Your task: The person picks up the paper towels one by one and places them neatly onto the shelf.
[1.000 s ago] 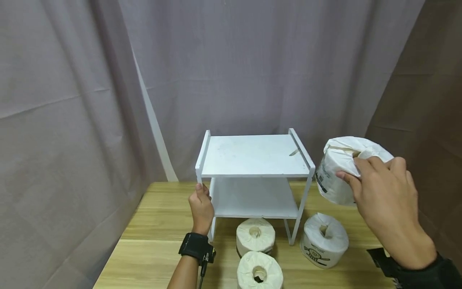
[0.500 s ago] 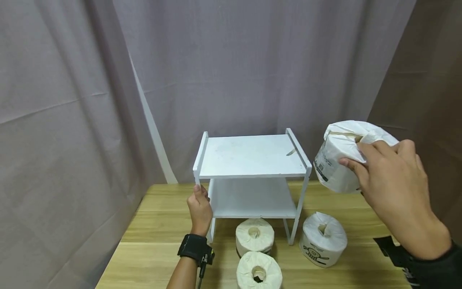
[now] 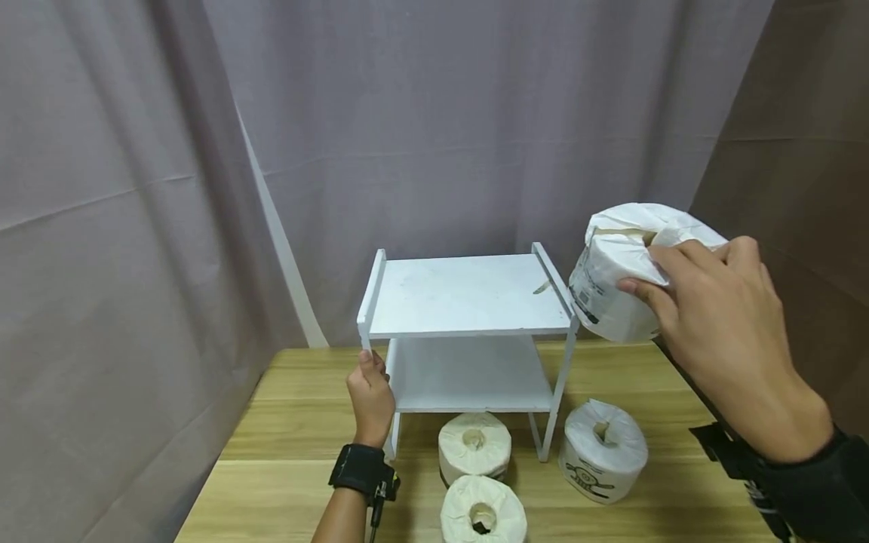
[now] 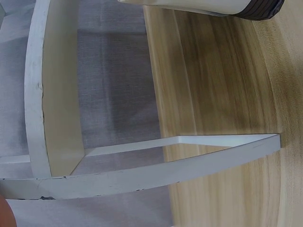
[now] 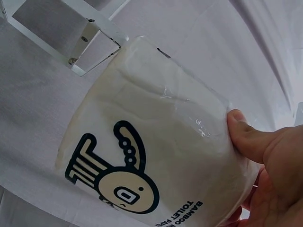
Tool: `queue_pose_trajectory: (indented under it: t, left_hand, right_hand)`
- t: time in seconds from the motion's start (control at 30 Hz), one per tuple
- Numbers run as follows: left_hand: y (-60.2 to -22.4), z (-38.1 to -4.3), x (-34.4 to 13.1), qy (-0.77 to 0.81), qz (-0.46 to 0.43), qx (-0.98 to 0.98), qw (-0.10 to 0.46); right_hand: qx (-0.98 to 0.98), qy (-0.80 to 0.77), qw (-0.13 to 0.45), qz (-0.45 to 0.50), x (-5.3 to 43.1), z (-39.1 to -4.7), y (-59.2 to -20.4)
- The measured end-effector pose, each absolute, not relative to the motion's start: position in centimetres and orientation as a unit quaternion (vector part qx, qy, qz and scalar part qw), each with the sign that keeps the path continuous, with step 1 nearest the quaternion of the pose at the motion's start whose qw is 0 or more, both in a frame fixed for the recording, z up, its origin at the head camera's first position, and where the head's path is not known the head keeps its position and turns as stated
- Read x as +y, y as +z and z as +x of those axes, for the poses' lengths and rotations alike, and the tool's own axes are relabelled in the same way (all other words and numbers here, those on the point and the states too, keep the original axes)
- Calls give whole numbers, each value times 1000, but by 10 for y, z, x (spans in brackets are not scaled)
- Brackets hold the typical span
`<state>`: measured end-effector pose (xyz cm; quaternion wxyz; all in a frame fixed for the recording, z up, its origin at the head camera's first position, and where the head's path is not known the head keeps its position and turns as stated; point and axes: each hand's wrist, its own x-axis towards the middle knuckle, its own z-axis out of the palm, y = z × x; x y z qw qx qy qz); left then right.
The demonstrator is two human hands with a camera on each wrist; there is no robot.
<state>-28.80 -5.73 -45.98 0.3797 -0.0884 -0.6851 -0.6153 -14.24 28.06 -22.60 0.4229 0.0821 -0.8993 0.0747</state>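
Observation:
My right hand grips a paper-wrapped toilet roll by its upper side, thumb on the outer wrapper. The roll is raised and tilted, overlapping the right edge of a white two-tier shelf in the head view. Seen from the right wrist, the wrapper of this toilet roll carries a dark cartoon print and lettering. On the other side, my left hand holds the shelf's front left leg just under the top board. That leg crosses the left wrist view, with only a bit of the hand showing.
A wrapped roll stands on the wooden table right of the shelf. Two cream-wrapped rolls stand in front, one at the shelf's lower front and another nearer me. Grey curtains hang behind.
My right hand has lifted the toilet roll higher, then brought it left toward the shelf's top. My left hand keeps its hold on the leg. The whole head view has shifted slightly.

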Motion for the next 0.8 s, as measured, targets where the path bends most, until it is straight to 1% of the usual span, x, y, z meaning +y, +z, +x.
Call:
queue_pose_trajectory:
  t: [0.1, 0.27, 0.53, 0.8]
  left_hand:
    - [-458, -289, -57, -616, -95, -685, 376]
    - [-454, -291, -55, -619, -109, -685, 369]
    - [-456, -286, -55, -619, -89, -685, 373]
    - [-459, -283, -58, -610, -92, -691, 376]
  right_hand:
    - [-897, 74, 427, 91, 279, -144, -223]
    - [-902, 72, 415, 98, 272, -144, -216]
    - [-904, 58, 402, 133, 252, -152, -205]
    - [-905, 60, 393, 150, 235, -160, -204]
